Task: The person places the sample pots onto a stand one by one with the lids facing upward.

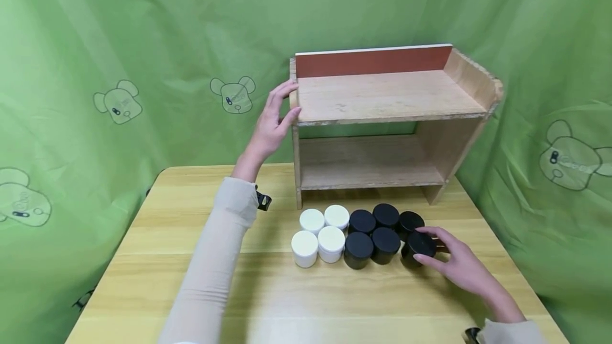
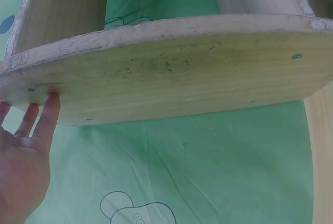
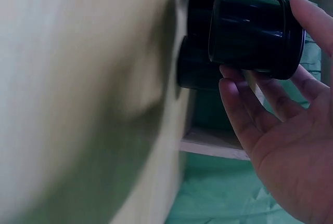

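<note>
Black and white jars sit in a cluster toward the far right part of the surface (image 1: 191, 280), just in front of a two-tier wooden shelf (image 1: 382, 100) that stands at the far edge. The right hand (image 1: 459, 264) has its fingers curled round the rightmost black jar (image 1: 418, 246), the one nearest the right edge; the right wrist view shows the fingers and thumb closed on its sides, so this grip is holding the jar. Whether the jar is lifted off the wood or resting on it I cannot tell. The left hand (image 1: 272, 123) lies against the left end of the shelf, fingertips straight on its upper left corner; its grip is wide and holds nothing, only steadies the wood.

The step in hand looks like picking up that jar while the shelf is braced. I judge the next move calls for a clean lift clear of the neighbouring black jars (image 1: 377, 232), which stand touching it, then a carry to one of the two boards without knocking the shelf's front edge.

Four white jars (image 1: 321, 233) stand at the left of the cluster. The right wrist view is badly blurred on its left side. The right side of the surface is partly hidden by the shelf, and any labels on the jars are not legible.
</note>
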Demonstrator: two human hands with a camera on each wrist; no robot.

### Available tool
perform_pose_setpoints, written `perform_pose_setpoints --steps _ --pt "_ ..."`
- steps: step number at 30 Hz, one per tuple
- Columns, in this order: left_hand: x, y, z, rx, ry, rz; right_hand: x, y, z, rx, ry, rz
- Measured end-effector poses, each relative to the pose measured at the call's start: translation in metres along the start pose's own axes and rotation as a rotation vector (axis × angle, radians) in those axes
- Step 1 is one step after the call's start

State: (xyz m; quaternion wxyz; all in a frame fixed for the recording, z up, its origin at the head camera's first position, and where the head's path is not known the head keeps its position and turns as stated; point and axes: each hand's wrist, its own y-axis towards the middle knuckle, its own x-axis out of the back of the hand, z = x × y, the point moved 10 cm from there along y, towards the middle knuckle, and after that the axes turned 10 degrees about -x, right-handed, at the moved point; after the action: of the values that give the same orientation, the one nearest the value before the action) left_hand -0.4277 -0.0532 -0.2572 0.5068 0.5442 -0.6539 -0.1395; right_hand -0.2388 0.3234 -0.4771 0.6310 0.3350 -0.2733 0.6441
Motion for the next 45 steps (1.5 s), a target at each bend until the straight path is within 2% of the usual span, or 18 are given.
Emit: perform_pose_setpoints --steps 13,24,35,41,45 --pt "-0.001 0.001 0.0 0.013 -0.003 0.004 0.048 0.014 0.038 0.1 0.047 -0.114" --pt "-0.004 -0.002 0.001 0.008 -0.007 -0.002 0.087 0.032 0.102 0.177 0.116 -0.194" --pt "-0.005 -0.002 0.001 -0.008 -0.011 -0.009 0.106 0.058 0.161 0.246 0.137 -0.208" --pt "-0.004 -0.001 0.001 -0.014 -0.002 -0.009 0.119 0.076 0.19 0.245 0.161 -0.21" --pt "-0.002 -0.001 0.0 -0.015 -0.005 -0.015 0.124 0.092 0.213 0.251 0.139 -0.203"
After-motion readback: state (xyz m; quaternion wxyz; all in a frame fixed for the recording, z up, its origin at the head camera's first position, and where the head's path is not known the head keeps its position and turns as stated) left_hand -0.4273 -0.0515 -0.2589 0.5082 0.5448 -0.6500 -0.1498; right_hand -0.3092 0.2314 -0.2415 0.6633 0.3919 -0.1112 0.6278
